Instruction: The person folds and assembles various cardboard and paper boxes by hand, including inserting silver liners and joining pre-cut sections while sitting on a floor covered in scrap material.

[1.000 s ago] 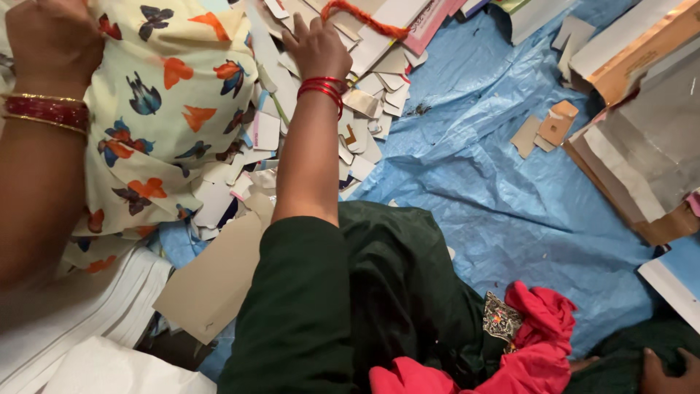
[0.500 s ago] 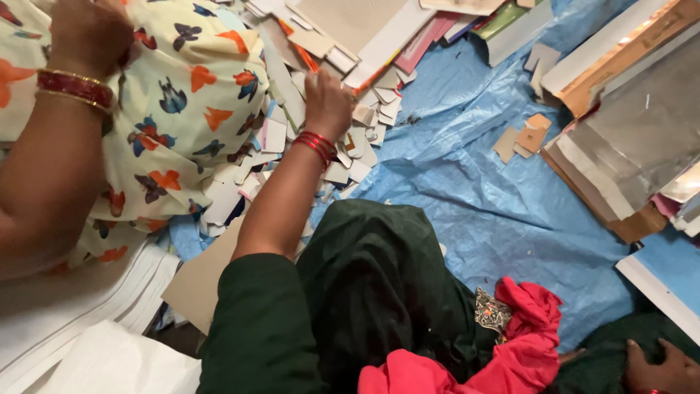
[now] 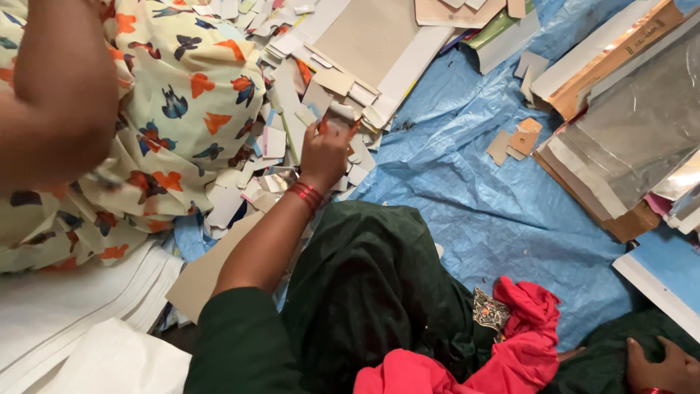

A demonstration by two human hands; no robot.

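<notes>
Left hand (image 3: 324, 149) outstretched, fingers curled; right hand (image 3: 667, 365) low, resting, fingers bent.

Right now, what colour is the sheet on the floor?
Blue; the crinkled plastic sheet shows best in the head view.

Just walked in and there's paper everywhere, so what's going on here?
A person sits on a blue tarp. Their left hand reaches into a heap of card scraps, its grip closed on something small and reddish that I cannot identify. Their right hand rests low by their knee. Another person in butterfly-print cloth sits beside the heap. Stacked boards lie to the right.
</notes>
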